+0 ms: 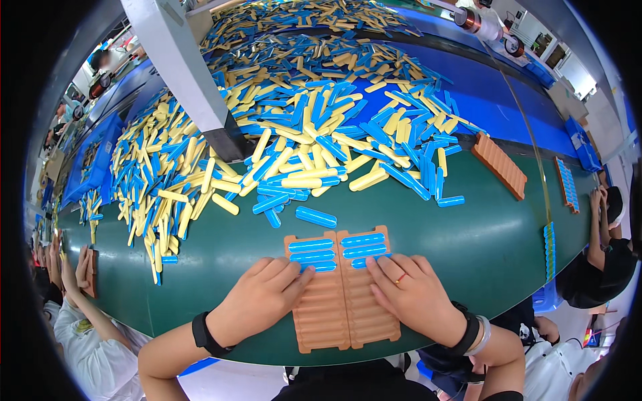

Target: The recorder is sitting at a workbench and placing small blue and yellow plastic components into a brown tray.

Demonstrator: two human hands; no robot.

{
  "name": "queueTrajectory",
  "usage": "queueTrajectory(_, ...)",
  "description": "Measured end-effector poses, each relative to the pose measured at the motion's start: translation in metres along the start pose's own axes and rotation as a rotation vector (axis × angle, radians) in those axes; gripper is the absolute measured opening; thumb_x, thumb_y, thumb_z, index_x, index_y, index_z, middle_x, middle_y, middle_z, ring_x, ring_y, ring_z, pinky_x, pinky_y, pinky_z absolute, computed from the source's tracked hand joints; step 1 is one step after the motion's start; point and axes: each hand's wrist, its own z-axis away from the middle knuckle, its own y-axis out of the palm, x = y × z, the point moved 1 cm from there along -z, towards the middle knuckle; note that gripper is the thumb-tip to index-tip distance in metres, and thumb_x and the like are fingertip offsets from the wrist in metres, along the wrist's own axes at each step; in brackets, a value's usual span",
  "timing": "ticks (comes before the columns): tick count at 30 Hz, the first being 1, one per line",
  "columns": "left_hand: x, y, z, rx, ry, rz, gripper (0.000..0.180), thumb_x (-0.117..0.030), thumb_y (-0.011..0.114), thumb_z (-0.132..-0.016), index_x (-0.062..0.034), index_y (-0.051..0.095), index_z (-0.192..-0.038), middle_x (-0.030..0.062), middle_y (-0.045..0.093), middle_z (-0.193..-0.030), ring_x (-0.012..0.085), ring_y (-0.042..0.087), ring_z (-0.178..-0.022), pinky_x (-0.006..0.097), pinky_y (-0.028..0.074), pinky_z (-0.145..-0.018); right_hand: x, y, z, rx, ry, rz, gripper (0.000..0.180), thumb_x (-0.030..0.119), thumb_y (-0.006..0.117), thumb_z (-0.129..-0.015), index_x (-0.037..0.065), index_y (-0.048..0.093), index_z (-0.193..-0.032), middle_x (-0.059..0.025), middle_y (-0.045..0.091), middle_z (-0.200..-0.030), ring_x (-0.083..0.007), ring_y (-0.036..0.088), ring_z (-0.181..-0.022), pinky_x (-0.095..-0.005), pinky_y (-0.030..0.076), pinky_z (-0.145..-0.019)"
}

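Note:
Two orange-brown ridged trays lie side by side in front of me, the left tray (319,314) and the right tray (373,314). Blue round-ended strips fill the top grooves of both; the lower grooves hold none. My left hand (264,291), fingers curled together, has its thumb and fingertips on the third blue strip (325,266) of the left tray. On the right tray, my right hand (416,291) has closed fingertips at the third blue strip (360,263), partly covering it. Just beyond the trays lies a loose blue strip (315,216).
A large heap of blue and yellow strips (294,144) spreads over the green table (221,267) and blue belt (495,100). A grey post (180,67) rises through it. Another ridged tray (499,166) sits at right. Other people's hands (596,204) work at both sides.

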Motion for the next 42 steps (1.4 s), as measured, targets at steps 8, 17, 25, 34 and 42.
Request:
queueTrajectory(8, -0.005, 0.004, -0.006, -0.044, -0.147, 0.279, 0.031, -0.01, 0.069, -0.076, -0.0065, 0.065, -0.107, 0.0072, 0.055, -0.091, 0.0254, 0.056, -0.085, 0.036, 0.047, -0.073, 0.013, 0.007, -0.008, 0.007, 0.025, -0.062, 0.046, 0.018, 0.068, -0.079, 0.0, 0.058, -0.119, -0.0076, 0.057, -0.106, -0.0227, 0.056, -0.1, -0.0353, 0.045, -0.082)
queueTrajectory(17, 0.034, 0.001, -0.054, -0.2, -0.264, 0.342, 0.015, -0.006, 0.066, -0.079, -0.0035, 0.069, -0.094, 0.0114, 0.06, -0.081, 0.0303, 0.058, -0.08, 0.038, 0.049, -0.071, -0.052, 0.002, -0.076, -0.104, 0.186, -0.196, 0.016, 0.004, 0.065, -0.078, 0.005, 0.068, -0.094, -0.0107, 0.063, -0.082, -0.0287, 0.06, -0.086, -0.0384, 0.048, -0.074)
queueTrajectory(25, 0.057, 0.015, -0.068, -0.057, -0.192, 0.226, 0.015, -0.005, 0.066, -0.076, -0.0021, 0.069, -0.09, 0.0106, 0.065, -0.086, 0.0293, 0.062, -0.081, 0.038, 0.05, -0.071, -0.096, 0.027, -0.103, -0.109, 0.147, -0.03, 0.011, 0.003, 0.065, -0.078, 0.003, 0.069, -0.089, -0.0102, 0.065, -0.084, -0.0288, 0.062, -0.082, -0.0386, 0.049, -0.073)
queueTrajectory(34, 0.063, 0.009, -0.064, -0.082, -0.337, 0.343, 0.009, -0.007, 0.07, -0.074, -0.0011, 0.07, -0.08, 0.0124, 0.066, -0.079, 0.0295, 0.063, -0.075, 0.037, 0.049, -0.068, -0.099, 0.029, -0.1, -0.218, 0.067, -0.163, 0.014, 0.001, 0.062, -0.076, 0.002, 0.065, -0.09, -0.0127, 0.064, -0.082, -0.0311, 0.059, -0.087, -0.0418, 0.047, -0.079)
queueTrajectory(42, 0.048, -0.017, -0.06, -0.186, -0.476, 0.412, 0.009, -0.005, 0.069, -0.076, -0.002, 0.07, -0.084, 0.0137, 0.067, -0.081, 0.0282, 0.064, -0.075, 0.035, 0.05, -0.066, -0.088, 0.001, -0.083, -0.221, 0.184, -0.223, 0.019, 0.0, 0.064, -0.078, 0.001, 0.061, -0.097, -0.0119, 0.063, -0.083, -0.03, 0.061, -0.083, -0.0363, 0.049, -0.072)
